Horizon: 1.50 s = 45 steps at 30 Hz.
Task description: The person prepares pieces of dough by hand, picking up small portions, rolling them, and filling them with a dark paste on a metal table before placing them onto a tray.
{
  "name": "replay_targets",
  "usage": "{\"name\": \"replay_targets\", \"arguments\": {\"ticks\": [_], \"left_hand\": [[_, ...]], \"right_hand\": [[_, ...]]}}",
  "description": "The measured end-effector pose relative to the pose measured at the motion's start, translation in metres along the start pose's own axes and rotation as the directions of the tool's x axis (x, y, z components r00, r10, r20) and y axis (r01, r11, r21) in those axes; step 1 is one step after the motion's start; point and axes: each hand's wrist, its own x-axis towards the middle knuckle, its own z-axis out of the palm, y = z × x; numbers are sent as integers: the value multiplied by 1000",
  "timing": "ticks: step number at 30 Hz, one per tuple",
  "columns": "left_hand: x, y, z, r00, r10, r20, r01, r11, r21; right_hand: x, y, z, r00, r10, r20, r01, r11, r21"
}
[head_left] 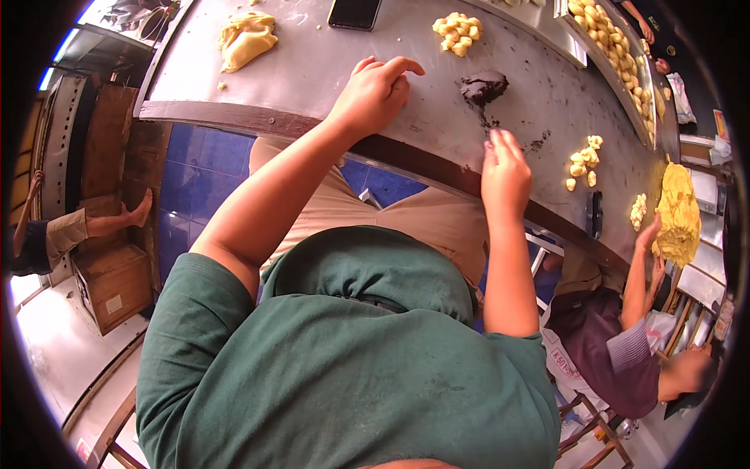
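My left hand hovers over or rests on the near part of the metal worktop, its fingers loosely bent and apart, with nothing visible in it. At the worktop's near edge is my right hand, fingers stretched and side by side. Its fingertips are close to dark crumbs trailing from a lump of dark brown paste. Whatever lies under the right palm is hidden. Beyond the hands sits a cluster of small pale-yellow dough balls. A larger piece of yellow dough lies to the left.
A black phone lies at the far edge. More dough balls and a dark narrow object are on the right. A tray holds many balls. At right, a co-worker handles a big yellow mass.
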Motion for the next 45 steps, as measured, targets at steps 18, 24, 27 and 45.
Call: {"name": "replay_targets", "arguments": {"ticks": [18,24,27,45], "left_hand": [[4,-2,0,997,55,-60,-54,998,26],[3,2,2,998,25,-60,-22,998,56],[0,0,1,998,19,-58,-17,999,32],[6,9,-2,999,14,-40,-14,1000,3]], "right_hand": [[-4,17,-1,999,42,-6,-42,998,-44],[44,39,7,973,-140,-181,131,989,-64],[32,16,12,994,17,-106,-32,990,-137],[46,-8,7,977,-125,-172,152,977,149]]}}
